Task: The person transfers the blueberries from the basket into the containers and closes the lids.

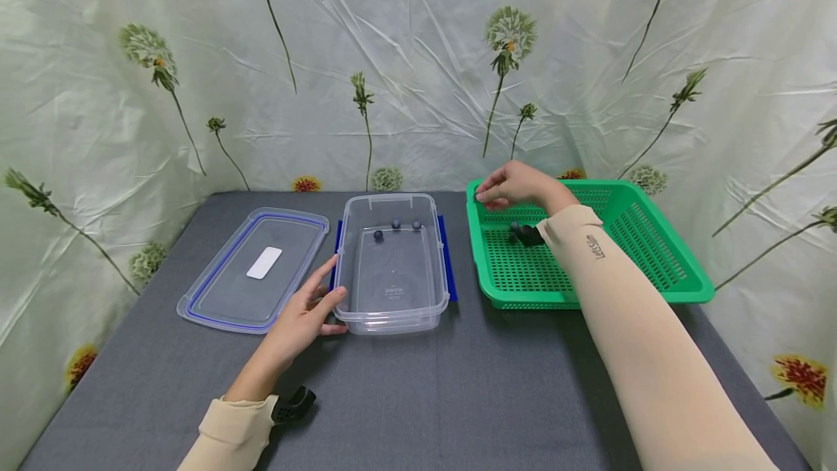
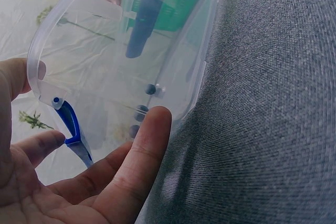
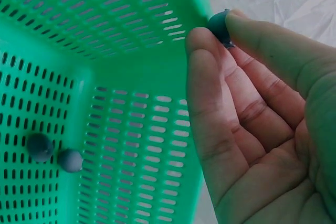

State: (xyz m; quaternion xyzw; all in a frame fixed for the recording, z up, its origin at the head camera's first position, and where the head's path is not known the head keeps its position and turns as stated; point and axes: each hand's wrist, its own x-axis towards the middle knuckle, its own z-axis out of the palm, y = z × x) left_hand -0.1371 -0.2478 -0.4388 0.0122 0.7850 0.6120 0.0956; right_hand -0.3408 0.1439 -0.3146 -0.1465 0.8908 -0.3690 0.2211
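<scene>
Between thumb and fingertips my right hand [image 1: 513,185] pinches a blueberry [image 3: 219,26], over the left rim of the green basket [image 1: 680,278]. Two blueberries [image 3: 55,153] lie on the basket floor in the right wrist view; the forearm covers part of the basket in the head view. My left hand [image 1: 304,318] holds the near left side of a clear plastic container [image 1: 392,322], its thumb over the rim and its other fingers along the outer wall by a blue latch [image 2: 71,124]. Three blueberries [image 1: 395,224] sit toward the far end inside the container.
A clear lid [image 1: 225,296] with a blue seal and a white label [image 1: 264,262] lies left of the container. Grey cloth [image 1: 418,398] covers the table. Behind it hangs a pale flower-printed curtain [image 1: 431,115]. A black wrist device [image 1: 294,405] sits at the left cuff.
</scene>
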